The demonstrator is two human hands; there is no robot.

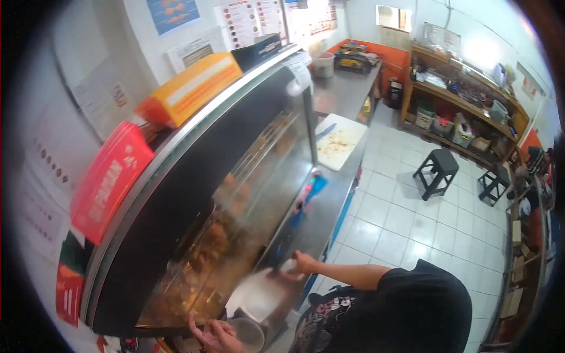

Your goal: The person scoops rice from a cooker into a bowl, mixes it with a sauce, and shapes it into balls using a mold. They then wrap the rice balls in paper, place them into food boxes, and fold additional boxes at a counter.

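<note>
My left hand (pixel 215 336) is at the bottom, beside the lower corner of a glass-fronted food display case (pixel 135 247). Its index finger is stretched out and the others are loosely bent, with nothing visible in them. A round, greyish container (pixel 248 335) stands right next to it. My right hand (pixel 301 265) is closed over the metal counter, at a small whitish thing too blurred to name. Between my hands lies a white sheet or tray (pixel 259 294), smeared by motion. Behind the glass are golden-brown fried food pieces (pixel 209 247).
A white cutting board (pixel 340 141) with crumbs and a blue-handled knife (pixel 325 132) lies farther along the counter. Blue tongs-like items (pixel 312 191) rest beside the case. Black stools (pixel 436 172) stand on the tiled floor, near wooden shelves (pixel 465 97). Boxes (pixel 191 88) sit atop the case.
</note>
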